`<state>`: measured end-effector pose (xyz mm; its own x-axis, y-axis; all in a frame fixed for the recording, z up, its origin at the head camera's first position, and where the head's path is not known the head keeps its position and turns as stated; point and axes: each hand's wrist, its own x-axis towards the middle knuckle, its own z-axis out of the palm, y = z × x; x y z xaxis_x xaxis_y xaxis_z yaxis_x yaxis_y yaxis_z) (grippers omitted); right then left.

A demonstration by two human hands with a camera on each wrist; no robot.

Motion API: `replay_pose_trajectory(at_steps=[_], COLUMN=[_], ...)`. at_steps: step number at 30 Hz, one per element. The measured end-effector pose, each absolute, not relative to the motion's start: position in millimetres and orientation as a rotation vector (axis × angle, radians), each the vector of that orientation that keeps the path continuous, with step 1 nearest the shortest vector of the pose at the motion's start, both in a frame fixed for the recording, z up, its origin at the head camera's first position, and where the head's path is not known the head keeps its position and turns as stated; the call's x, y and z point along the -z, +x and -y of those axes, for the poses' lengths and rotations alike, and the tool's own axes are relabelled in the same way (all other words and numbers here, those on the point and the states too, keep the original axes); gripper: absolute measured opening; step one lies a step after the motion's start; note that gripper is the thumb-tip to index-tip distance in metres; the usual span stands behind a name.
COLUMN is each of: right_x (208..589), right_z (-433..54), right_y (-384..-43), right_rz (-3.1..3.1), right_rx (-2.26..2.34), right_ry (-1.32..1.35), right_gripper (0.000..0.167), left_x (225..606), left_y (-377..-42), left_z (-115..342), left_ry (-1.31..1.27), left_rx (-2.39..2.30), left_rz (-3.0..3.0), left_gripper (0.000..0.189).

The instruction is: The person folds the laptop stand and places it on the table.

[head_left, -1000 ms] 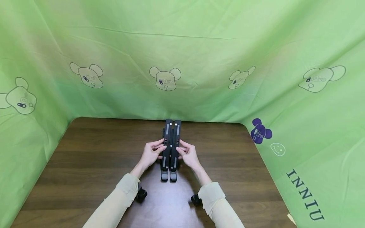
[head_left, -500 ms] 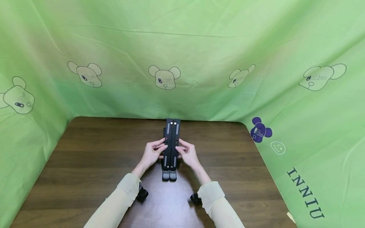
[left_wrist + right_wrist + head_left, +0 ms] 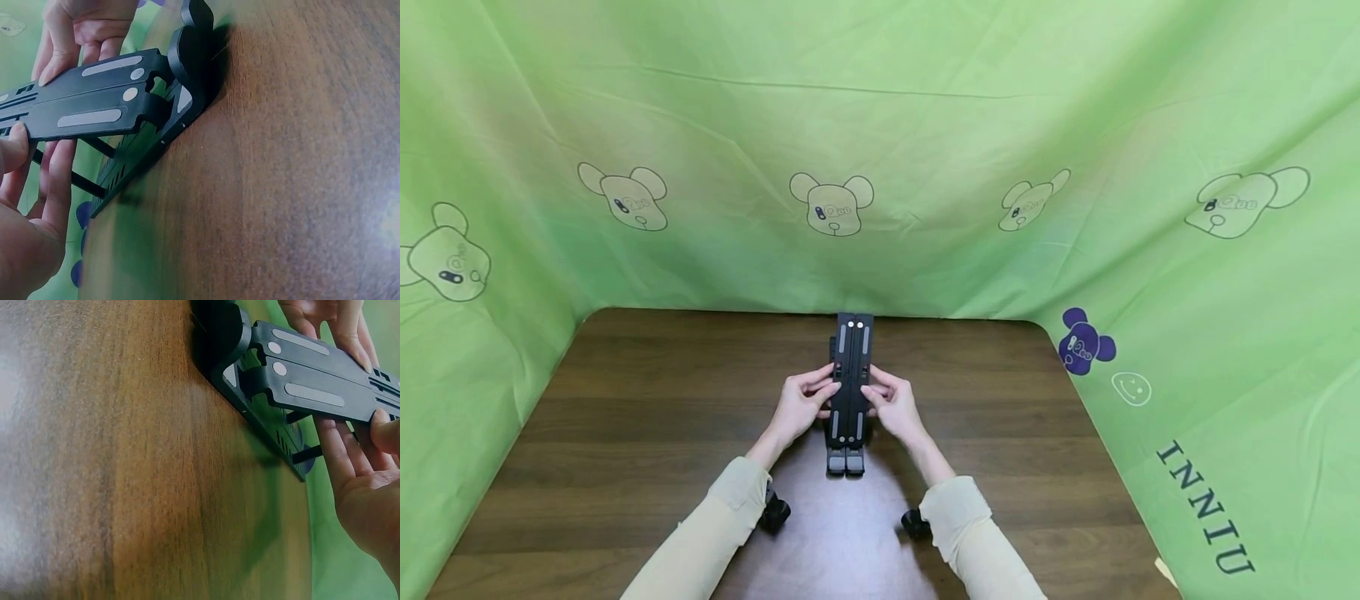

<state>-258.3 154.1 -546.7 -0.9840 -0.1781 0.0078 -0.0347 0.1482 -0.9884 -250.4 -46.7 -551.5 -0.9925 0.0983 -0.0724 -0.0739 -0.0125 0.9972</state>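
Note:
A black folding laptop stand (image 3: 851, 375) with grey pads stands at the far middle of the table, its two long top arms side by side. My left hand (image 3: 800, 402) grips its left edge, thumb on top and fingers underneath. On the opposite edge, my right hand (image 3: 893, 406) holds it the same way. In the left wrist view, the top arms of the laptop stand (image 3: 94, 94) are raised over a lower part by struts, with hooked lips at the near end. The right wrist view shows the stand (image 3: 312, 375) with its lower part close over the wood.
The brown wooden table (image 3: 647, 450) runs back to a green cloth (image 3: 925, 125) printed with bear heads, which hangs behind and along both sides. A small pale piece (image 3: 1166, 572) lies at the table's right edge.
The two top arms of the laptop stand have come together, closing the narrow gap between them. Both hands keep their grip and have barely moved.

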Motion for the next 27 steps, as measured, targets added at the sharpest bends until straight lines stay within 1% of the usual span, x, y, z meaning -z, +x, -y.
replay_pose_trajectory(at_steps=[11,17,20,23,27], right_x=[539,529,521,514,504], right_z=[-153,-151,-154,-163,-175], right_y=[-263,-257,-258,-266,-279], right_rz=[-2.283,-2.498,-2.621,-2.666,-2.599], right_rx=[1.932,1.761,1.652,1.632,1.712], right_ry=[-0.202,-0.196,-0.237,-0.290,-0.314], right_gripper=[0.051,0.049,0.048,0.045,0.044], left_x=[550,548,547,546,571], left_y=[-252,-245,-239,-230,-228], left_z=[50,56,61,65,69], left_ry=[0.053,0.094,0.134,0.175,0.259], left_rx=[-2.159,-2.110,-2.003,-1.826,-1.583], left_rz=[-2.128,-2.211,-2.339,-2.474,-2.622], left_gripper=[0.048,0.061,0.063,0.058,0.055])
